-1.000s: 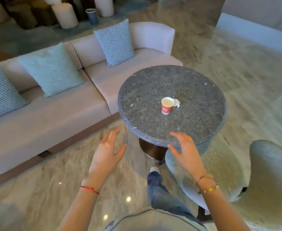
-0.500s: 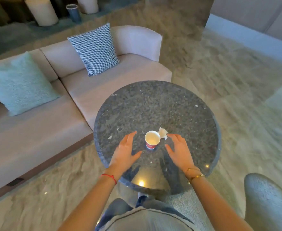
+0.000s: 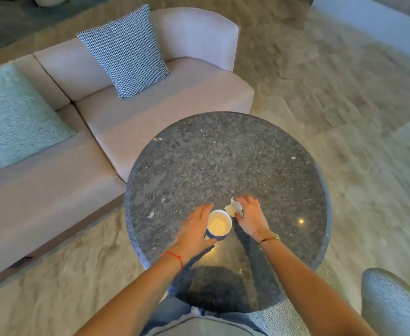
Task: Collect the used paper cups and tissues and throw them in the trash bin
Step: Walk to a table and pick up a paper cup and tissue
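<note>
A paper cup [image 3: 219,225] with a white inside and a dark lower band stands upright on the round dark stone table [image 3: 225,166], near its front edge. My left hand [image 3: 194,230] wraps the cup's left side, fingers behind it and thumb in front. A crumpled white tissue [image 3: 231,208] lies just right of the cup. My right hand [image 3: 250,215] pinches it between thumb and fingers. No trash bin is in view.
A long beige sofa [image 3: 150,112] runs along the table's left, with a checked cushion [image 3: 126,50] and a teal cushion [image 3: 17,115]. A grey upholstered seat [image 3: 392,304] stands at the lower right. Polished stone floor [image 3: 344,81] surrounds the table.
I have stepped up to the table. Both hands moved forward and closed in: the left onto the cup's side, the right onto the tissue.
</note>
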Action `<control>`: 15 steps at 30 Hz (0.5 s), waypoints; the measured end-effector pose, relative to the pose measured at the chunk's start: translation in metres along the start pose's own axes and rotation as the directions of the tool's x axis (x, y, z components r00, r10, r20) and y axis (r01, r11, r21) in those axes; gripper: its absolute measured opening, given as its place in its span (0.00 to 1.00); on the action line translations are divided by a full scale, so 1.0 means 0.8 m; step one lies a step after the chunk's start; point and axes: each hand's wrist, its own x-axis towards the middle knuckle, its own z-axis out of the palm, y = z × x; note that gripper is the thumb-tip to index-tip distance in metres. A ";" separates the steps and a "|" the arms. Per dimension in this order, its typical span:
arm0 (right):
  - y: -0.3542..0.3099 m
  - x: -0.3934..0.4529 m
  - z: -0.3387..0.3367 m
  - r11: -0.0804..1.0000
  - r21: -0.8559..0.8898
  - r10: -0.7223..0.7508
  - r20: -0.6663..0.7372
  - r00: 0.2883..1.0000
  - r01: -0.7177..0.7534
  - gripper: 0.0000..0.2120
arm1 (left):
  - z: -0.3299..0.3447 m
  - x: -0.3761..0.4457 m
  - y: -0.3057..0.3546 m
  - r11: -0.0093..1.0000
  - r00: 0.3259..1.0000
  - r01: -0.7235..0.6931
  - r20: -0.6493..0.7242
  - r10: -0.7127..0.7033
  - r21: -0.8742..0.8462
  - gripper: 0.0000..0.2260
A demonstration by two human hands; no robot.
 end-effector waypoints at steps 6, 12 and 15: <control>0.007 0.009 0.013 0.998 -0.068 0.012 0.085 0.996 -0.007 0.20 | 0.011 0.018 0.007 1.000 0.999 0.024 0.029 -0.025 0.013 0.43; 0.009 0.012 0.019 0.995 -0.095 -0.001 0.077 0.997 0.009 0.15 | 0.021 0.022 0.009 0.998 0.997 0.070 0.029 -0.070 -0.003 0.39; 0.009 0.016 0.017 0.995 -0.098 0.019 0.083 0.996 -0.010 0.12 | 0.022 0.021 0.010 0.995 0.996 0.094 0.001 -0.094 -0.030 0.36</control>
